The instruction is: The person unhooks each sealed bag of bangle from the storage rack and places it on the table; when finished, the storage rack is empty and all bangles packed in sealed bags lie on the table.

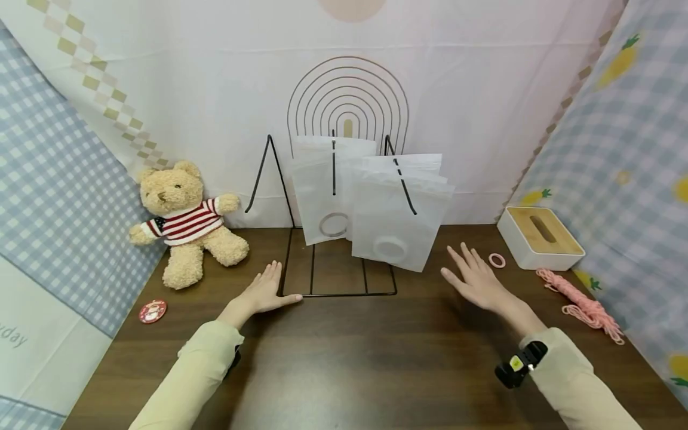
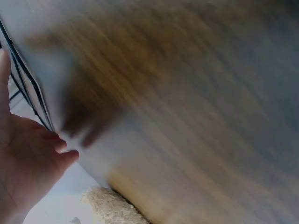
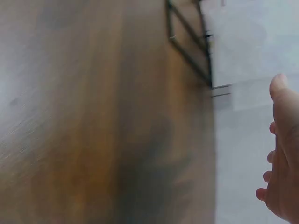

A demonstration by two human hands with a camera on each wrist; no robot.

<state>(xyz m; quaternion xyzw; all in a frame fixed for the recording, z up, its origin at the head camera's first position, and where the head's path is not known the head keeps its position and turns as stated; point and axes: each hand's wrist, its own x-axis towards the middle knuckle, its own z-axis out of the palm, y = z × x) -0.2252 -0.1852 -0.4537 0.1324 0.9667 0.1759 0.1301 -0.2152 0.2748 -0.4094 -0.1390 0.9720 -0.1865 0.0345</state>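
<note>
A black wire rack (image 1: 353, 294) stands at the back of the table, with upright hooks. White translucent bags (image 1: 400, 215) hang on its middle and right hooks, the front ones showing pale round shapes inside; the left hook is bare. My left hand (image 1: 263, 292) is at the rack's front left corner, fingers extended and thumb pointing right along the front bar. In the left wrist view its palm and fingers show, holding nothing. To the right of the bags, my right hand (image 1: 475, 280) is spread above the table, also holding nothing; its thumb and fingertips appear in the right wrist view.
At the left sits a teddy bear (image 1: 185, 221) in a striped sweater, with a red round badge (image 1: 153, 311) in front. On the right are a pink ring (image 1: 497, 260), a white tissue box (image 1: 540, 239) with a wooden lid, and a pink rope bundle (image 1: 583, 304). Fabric walls enclose the table.
</note>
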